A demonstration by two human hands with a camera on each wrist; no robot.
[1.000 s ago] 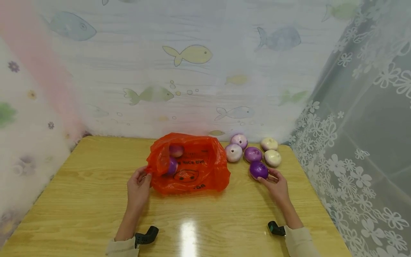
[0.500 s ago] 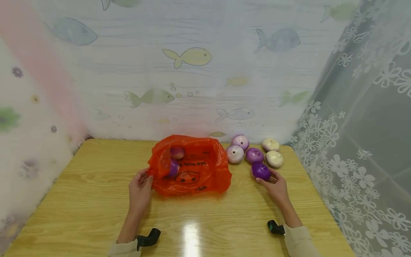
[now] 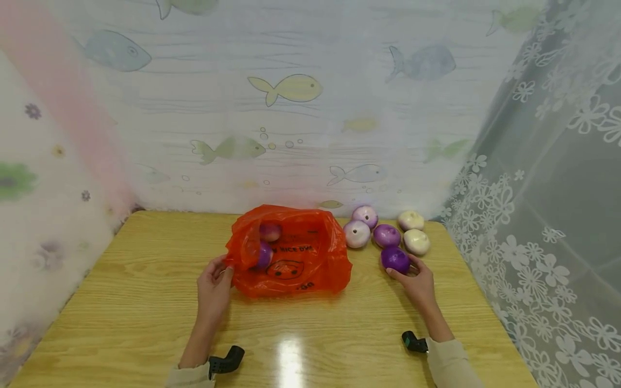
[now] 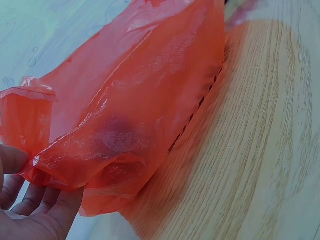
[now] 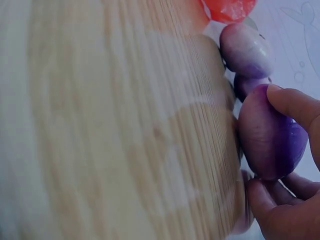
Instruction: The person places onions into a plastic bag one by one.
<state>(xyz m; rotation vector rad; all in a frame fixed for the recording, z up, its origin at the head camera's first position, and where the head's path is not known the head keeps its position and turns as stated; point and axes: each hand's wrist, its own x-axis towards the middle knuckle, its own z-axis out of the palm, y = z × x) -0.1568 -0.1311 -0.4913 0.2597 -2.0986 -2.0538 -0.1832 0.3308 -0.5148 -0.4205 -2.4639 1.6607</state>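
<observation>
A red plastic bag with black print lies on the table, its mouth spread. My left hand pinches the bag's left edge between thumb and fingers; in the left wrist view the film bunches at the thumb. Inside the bag are two purplish onions, partly hidden by red film. My right hand grips a dark purple onion, thumb on one side and fingers on the other. That onion sits at the front of a loose group, close to a lighter purple onion.
Two pale violet onions sit right of the bag, and two cream-coloured onions stand further right. The wooden table ends at a fish-patterned curtain behind. A lace-flowered curtain hangs along the right side.
The whole head view has shifted slightly. Both hands keep their grips, with the bag and onions staying in about the same places.
</observation>
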